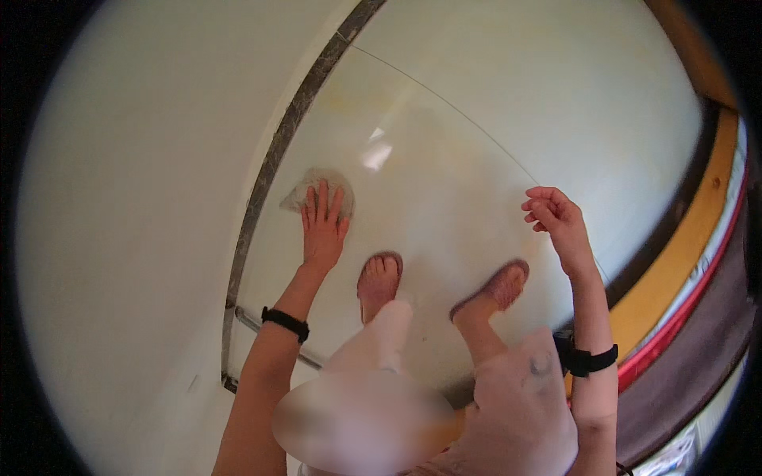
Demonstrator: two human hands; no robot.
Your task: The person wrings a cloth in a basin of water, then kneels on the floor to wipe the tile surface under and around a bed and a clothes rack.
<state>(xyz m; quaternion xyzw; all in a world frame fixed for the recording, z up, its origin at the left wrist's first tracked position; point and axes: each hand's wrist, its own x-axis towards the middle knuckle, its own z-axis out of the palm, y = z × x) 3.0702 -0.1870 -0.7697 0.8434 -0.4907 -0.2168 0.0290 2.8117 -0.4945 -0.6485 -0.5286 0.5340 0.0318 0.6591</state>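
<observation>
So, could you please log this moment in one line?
left hand: spread on grey cloth | cloth: on floor | right hand: raised, loosely curled

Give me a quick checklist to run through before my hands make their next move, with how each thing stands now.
1. Left hand spread on the grey cloth: ok.
2. Right hand free: ok; fingers curled, nothing visible in it.
3. Cloth clear of the dark edging strip: ok, a gap shows.
4. Left slipper and right slipper off the cloth: ok.
5. Floor dry: cannot tell; it shines, but that may be only reflected light.
</observation>
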